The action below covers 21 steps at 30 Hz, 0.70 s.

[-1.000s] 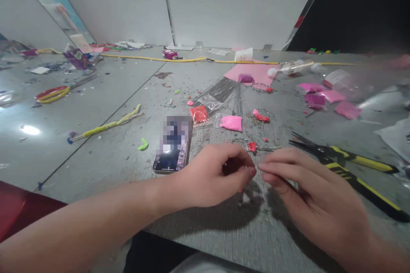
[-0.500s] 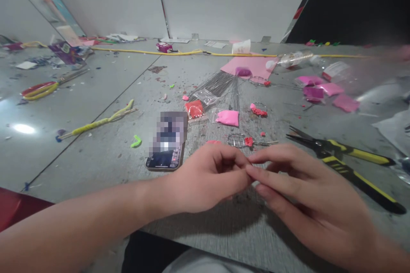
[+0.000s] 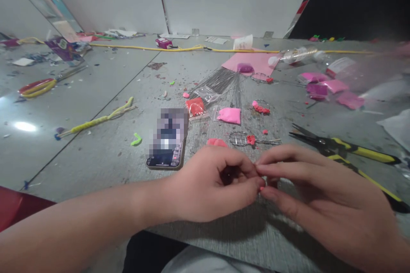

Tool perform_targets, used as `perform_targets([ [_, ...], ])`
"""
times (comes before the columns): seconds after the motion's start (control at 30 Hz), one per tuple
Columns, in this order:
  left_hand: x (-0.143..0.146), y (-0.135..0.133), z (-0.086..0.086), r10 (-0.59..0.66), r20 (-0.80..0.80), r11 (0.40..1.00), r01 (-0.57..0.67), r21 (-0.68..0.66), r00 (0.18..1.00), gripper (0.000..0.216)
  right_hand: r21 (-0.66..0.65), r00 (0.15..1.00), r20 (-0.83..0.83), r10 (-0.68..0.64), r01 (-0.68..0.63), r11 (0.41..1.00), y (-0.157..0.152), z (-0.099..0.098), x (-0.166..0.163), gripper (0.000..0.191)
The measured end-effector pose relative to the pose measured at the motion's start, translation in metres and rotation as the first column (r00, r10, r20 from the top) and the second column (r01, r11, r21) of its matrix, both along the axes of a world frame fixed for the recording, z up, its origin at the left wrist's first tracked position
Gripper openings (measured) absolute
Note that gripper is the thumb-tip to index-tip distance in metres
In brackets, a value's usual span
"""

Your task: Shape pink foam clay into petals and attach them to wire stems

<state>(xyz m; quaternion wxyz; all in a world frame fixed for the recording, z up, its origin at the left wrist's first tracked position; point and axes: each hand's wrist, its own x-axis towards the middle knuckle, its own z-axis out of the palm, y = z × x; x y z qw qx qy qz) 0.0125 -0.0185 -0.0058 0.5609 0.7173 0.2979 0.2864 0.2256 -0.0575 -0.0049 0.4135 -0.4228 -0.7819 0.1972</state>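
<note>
My left hand [image 3: 221, 183] and my right hand [image 3: 314, 192] meet fingertip to fingertip low over the table. Between their pinched fingers shows a tiny bit of coral-red clay [image 3: 262, 188], mostly hidden. Just beyond the fingers lies a wire frame [image 3: 237, 138] with a red clay flower [image 3: 250, 139] on it. A coral clay lump [image 3: 217, 142] sits behind my left hand. Farther back are another wire piece with pink and red clay [image 3: 261, 108], a bag of pink clay [image 3: 229, 115] and a bag of red clay [image 3: 195, 106].
A phone [image 3: 166, 138] lies left of my hands. Black-and-yellow pliers [image 3: 339, 145] rest at the right, partly behind my right hand. Scissors [image 3: 38, 88], a yellow-green wrapped stem [image 3: 96, 123], a fan of thin wires [image 3: 214, 84] and a clear bottle [image 3: 299, 55] lie farther off.
My fingers have shifted slightly right and down. My right thumb has come up against the left fingertips, and a bit of coral-red clay now shows between them.
</note>
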Motion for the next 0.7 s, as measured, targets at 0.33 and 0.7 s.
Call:
perform_targets([
  [0.33, -0.002, -0.001, -0.016, 0.155, 0.033, 0.761, -0.141, 0.633, 0.987, 0.014, -0.596, 0.902, -0.412, -0.129, -0.159, 0.787, 0.008, -0.010, -0.008, 0.028],
  [0.7, -0.016, 0.027, -0.001, -0.012, -0.335, 0.797, 0.211, 0.566, 0.942, 0.013, -0.680, 0.816, -0.542, -0.203, -0.283, 0.676, 0.015, -0.014, 0.001, 0.039],
])
